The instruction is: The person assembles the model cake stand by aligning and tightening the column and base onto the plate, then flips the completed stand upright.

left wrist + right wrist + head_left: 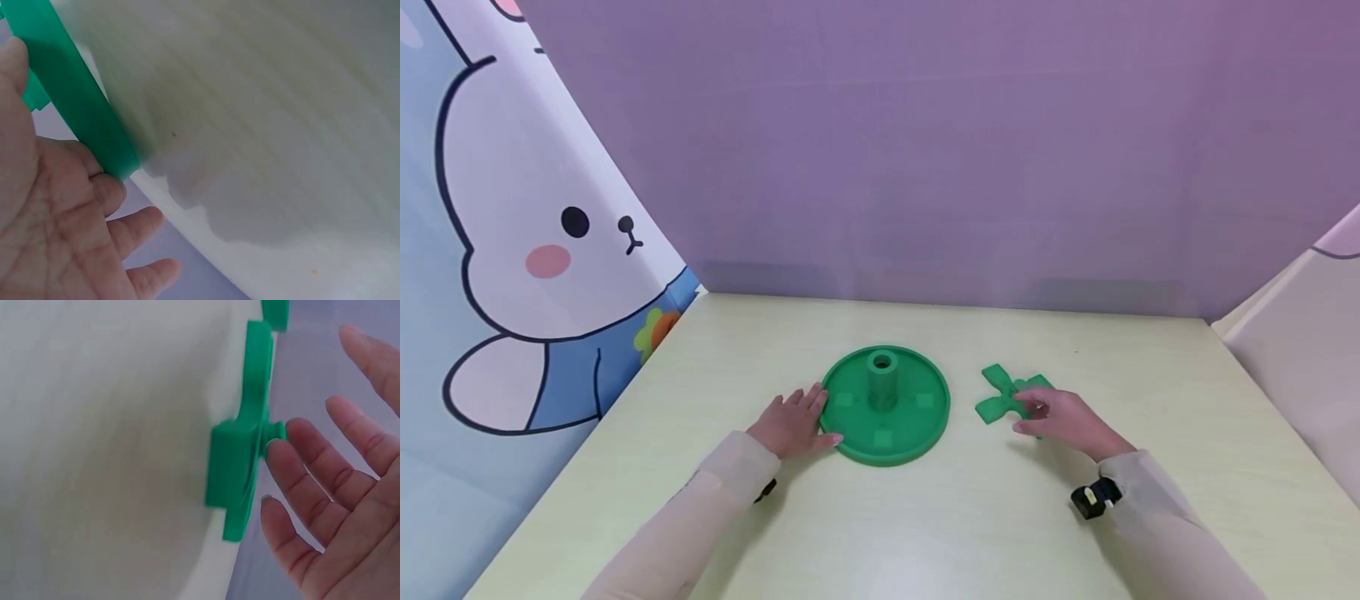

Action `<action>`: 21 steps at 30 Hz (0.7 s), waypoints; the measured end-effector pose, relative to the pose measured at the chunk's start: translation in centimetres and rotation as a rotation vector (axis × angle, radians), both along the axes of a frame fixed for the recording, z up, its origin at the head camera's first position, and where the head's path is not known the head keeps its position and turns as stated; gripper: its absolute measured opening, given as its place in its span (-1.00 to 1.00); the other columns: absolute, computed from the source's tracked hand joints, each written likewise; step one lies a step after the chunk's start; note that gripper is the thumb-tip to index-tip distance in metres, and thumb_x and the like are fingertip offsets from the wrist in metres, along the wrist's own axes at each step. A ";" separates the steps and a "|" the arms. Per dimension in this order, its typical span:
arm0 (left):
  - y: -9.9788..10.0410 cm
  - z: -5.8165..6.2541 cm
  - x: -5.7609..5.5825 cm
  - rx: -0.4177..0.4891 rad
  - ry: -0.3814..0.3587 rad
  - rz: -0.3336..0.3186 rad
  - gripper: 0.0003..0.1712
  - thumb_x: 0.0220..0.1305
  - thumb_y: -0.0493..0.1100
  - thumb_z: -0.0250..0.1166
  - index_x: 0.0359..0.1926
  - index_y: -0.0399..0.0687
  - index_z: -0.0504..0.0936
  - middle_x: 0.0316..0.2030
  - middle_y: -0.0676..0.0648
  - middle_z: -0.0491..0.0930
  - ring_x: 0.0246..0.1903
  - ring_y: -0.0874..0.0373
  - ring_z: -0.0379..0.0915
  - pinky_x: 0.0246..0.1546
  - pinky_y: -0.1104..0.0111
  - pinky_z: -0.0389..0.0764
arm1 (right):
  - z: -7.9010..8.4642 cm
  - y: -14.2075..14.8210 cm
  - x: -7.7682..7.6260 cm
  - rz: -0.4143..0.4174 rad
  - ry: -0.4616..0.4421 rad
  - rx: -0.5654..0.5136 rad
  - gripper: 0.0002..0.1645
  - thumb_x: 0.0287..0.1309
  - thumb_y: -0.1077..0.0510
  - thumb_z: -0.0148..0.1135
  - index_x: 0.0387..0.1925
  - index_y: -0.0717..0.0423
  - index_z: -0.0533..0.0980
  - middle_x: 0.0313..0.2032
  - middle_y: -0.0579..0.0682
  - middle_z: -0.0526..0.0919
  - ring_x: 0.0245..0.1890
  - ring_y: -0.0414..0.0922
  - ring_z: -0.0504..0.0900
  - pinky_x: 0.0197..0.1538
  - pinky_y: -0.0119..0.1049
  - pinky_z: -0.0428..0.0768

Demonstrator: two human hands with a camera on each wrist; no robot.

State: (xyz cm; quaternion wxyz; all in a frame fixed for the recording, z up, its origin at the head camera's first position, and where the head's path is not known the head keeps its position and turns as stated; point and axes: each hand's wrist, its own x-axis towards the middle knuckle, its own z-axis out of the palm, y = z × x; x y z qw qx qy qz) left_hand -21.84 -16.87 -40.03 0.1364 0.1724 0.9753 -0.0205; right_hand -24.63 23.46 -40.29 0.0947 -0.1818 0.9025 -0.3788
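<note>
Disc in plain green plastic lies flat on the pale tabletop, with a hollow upright column at its centre and square pads spaced around it. The left hand touches the disc's rim on its left side: thumb and fingers stand apart, the thumb reaching over the edge, and the left wrist view shows the index finger bent against the side wall.

To the right of the disc, apart from it, is a green cross-shaped piece with flat arms. From the right wrist view it has a small round knob on its upper face and a chunky block below. The right hand is at this cross, two fingertips right by the knob, its thumb well away from them; I cannot tell how firmly they touch.

A small black device sits at the right cuff. Behind the table hangs a purple cloth, and a cartoon rabbit print covers the left side.
</note>
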 end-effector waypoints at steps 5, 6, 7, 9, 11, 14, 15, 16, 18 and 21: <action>0.1 0.3 0.1 0.013 -0.014 -0.003 -0.07 0.35 0.27 0.04 0.39 -0.42 0.13 0.41 -0.32 0.08 0.30 -0.32 0.14 0.20 -0.15 0.24 | -0.3 1.1 0.1 -0.056 -0.019 0.043 -0.43 0.06 0.19 0.38 0.07 0.41 0.48 -0.21 0.18 0.55 -0.25 0.02 0.57 -0.29 -0.21 0.56; 0.1 0.3 0.1 0.016 -0.015 -0.003 -0.07 0.35 0.27 0.05 0.39 -0.42 0.13 0.40 -0.32 0.09 0.29 -0.32 0.15 0.20 -0.15 0.25 | -0.3 1.3 0.0 -0.073 -0.019 0.060 -0.42 0.06 0.19 0.38 0.09 0.41 0.47 -0.21 0.18 0.54 -0.27 0.01 0.56 -0.30 -0.21 0.54; 0.1 0.3 0.2 0.021 -0.014 -0.002 -0.06 0.35 0.27 0.05 0.39 -0.43 0.14 0.40 -0.33 0.09 0.29 -0.32 0.15 0.20 -0.16 0.25 | -0.4 1.4 0.0 -0.084 -0.015 0.078 -0.42 0.06 0.19 0.37 0.09 0.41 0.47 -0.23 0.18 0.53 -0.29 0.00 0.54 -0.31 -0.21 0.52; 0.0 0.3 0.2 0.021 -0.014 -0.001 -0.06 0.35 0.27 0.05 0.39 -0.43 0.13 0.40 -0.32 0.08 0.29 -0.32 0.15 0.20 -0.15 0.25 | -0.4 1.6 -0.2 -0.101 -0.009 0.115 -0.40 0.06 0.16 0.37 0.10 0.41 0.46 -0.26 0.17 0.52 -0.34 -0.01 0.50 -0.35 -0.20 0.49; -0.1 0.2 0.2 0.019 -0.012 -0.001 -0.06 0.35 0.27 0.04 0.39 -0.43 0.13 0.41 -0.33 0.08 0.29 -0.32 0.16 0.20 -0.15 0.25 | -0.5 1.7 -0.3 -0.110 -0.008 0.149 -0.38 0.06 0.12 0.37 0.11 0.40 0.45 -0.29 0.13 0.53 -0.39 -0.04 0.46 -0.37 -0.21 0.45; -0.1 0.1 0.2 0.018 -0.013 0.003 -0.07 0.35 0.27 0.04 0.39 -0.42 0.13 0.41 -0.32 0.07 0.29 -0.32 0.15 0.20 -0.15 0.25 | -0.6 1.8 -0.4 -0.107 -0.017 0.196 -0.30 0.06 0.05 0.37 0.13 0.42 0.43 -0.35 0.07 0.54 -0.41 -0.07 0.46 -0.38 -0.21 0.44; -0.1 0.1 0.2 0.018 -0.013 0.003 -0.06 0.36 0.27 0.03 0.39 -0.42 0.12 0.41 -0.32 0.07 0.29 -0.32 0.15 0.20 -0.15 0.24 | -0.6 1.9 -0.4 -0.106 -0.022 0.209 -0.28 0.06 0.03 0.37 0.14 0.43 0.42 -0.35 0.06 0.55 -0.41 -0.07 0.47 -0.37 -0.20 0.45; -0.1 0.0 0.1 0.019 -0.012 0.004 -0.06 0.35 0.28 0.03 0.39 -0.42 0.12 0.41 -0.32 0.07 0.29 -0.32 0.15 0.20 -0.15 0.24 | -0.6 1.9 -0.5 -0.106 -0.030 0.218 -0.26 0.06 0.02 0.38 0.14 0.44 0.41 -0.34 0.07 0.56 -0.39 -0.06 0.48 -0.35 -0.19 0.46; -0.1 0.0 0.1 0.022 -0.011 0.006 -0.06 0.35 0.28 0.04 0.40 -0.41 0.12 0.41 -0.31 0.07 0.30 -0.32 0.14 0.20 -0.15 0.24 | -0.7 1.9 -0.5 -0.103 -0.040 0.235 -0.24 0.05 -0.01 0.39 0.14 0.45 0.41 -0.29 0.12 0.60 -0.33 -0.02 0.53 -0.30 -0.13 0.50; 0.0 0.1 0.2 0.024 -0.009 0.009 -0.05 0.34 0.29 0.04 0.40 -0.41 0.13 0.41 -0.30 0.08 0.30 -0.31 0.14 0.20 -0.16 0.24 | -0.6 1.8 -0.6 -0.096 -0.055 0.252 -0.24 0.04 -0.03 0.40 0.10 0.46 0.44 -0.15 0.26 0.60 -0.22 0.06 0.56 -0.19 -0.03 0.53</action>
